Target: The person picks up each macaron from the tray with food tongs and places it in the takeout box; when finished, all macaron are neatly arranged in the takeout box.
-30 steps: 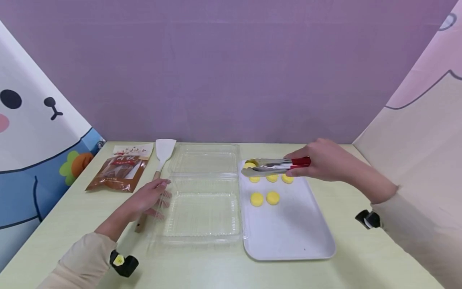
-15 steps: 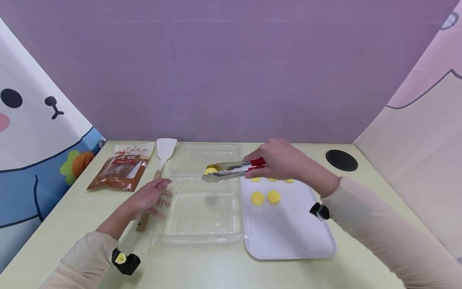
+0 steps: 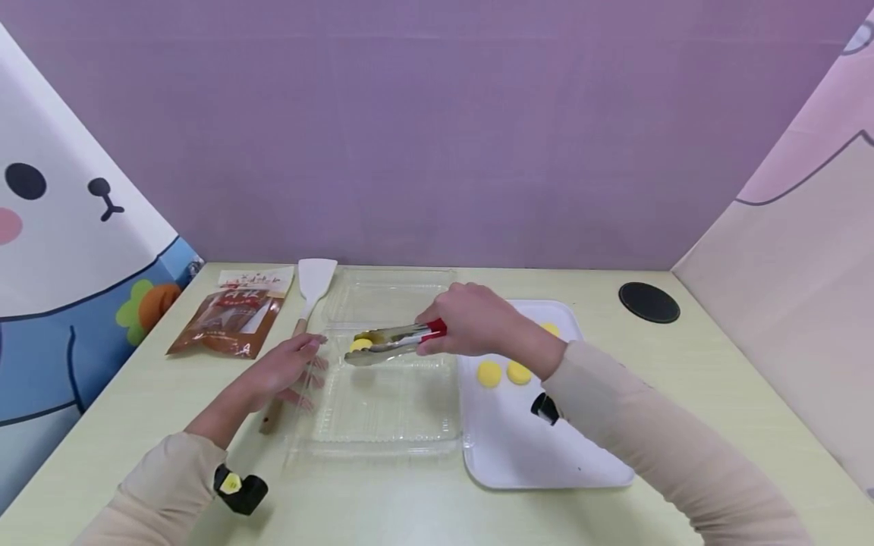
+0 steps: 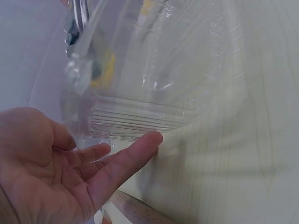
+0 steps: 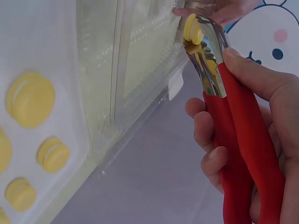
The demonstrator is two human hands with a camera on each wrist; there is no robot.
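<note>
My right hand [image 3: 471,320] grips red-handled metal tongs [image 5: 245,126], in front of the palm in the right wrist view. Their scalloped tips pinch a yellow macaron [image 5: 192,29] with a pale filling, held over the left part of the clear plastic clamshell box [image 3: 382,436]. At the box's left side is my left hand [image 3: 283,371], its fingers extended along the transparent wall; in the left wrist view the fingertips [image 4: 152,139] lie against or just beside it. Right of the box, a white tray [image 3: 539,455] carries several more yellow macarons [image 3: 488,374], some hidden behind the right arm.
The box's lid [image 3: 389,292] lies folded back behind its base. A white spatula [image 3: 315,279] with a wooden handle lies left of the box, partly behind the left hand. Farther left is a brown snack pouch [image 3: 235,318]. A black round disc [image 3: 649,302] sits at back right.
My right hand has carried the tongs and a macaron leftward from the tray's back to above the box, dropping slightly lower lately. The left hand has stayed in place.
</note>
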